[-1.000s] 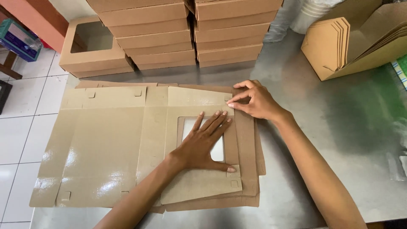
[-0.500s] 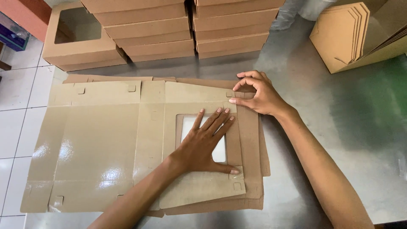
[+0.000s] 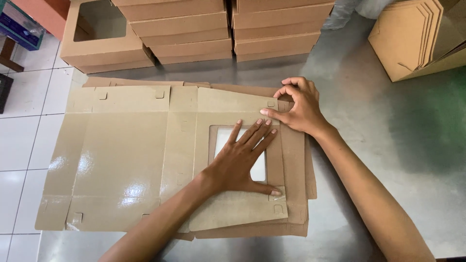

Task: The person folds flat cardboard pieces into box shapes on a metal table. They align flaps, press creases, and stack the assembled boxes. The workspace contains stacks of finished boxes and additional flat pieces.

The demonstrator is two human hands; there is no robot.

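A flat, unfolded brown cardboard box blank [image 3: 121,155] with a clear window panel [image 3: 223,138] lies on top of a small stack of like blanks on a steel table [image 3: 388,145]. My left hand [image 3: 242,160] presses flat on the window panel, fingers spread. My right hand [image 3: 298,106] pinches the folded flap at the blank's far right corner, thumb and fingers on the flap's edge.
Two stacks of folded brown boxes [image 3: 194,29] stand at the table's far side, with one windowed box [image 3: 102,39] to their left. A carton of upright flat cardboard [image 3: 417,34] sits far right. White floor tiles [image 3: 24,126] show left of the table's edge.
My right hand has shifted slightly along the far right flap and curled tighter on it. My left hand stays flat on the window panel. The view has drifted a little.
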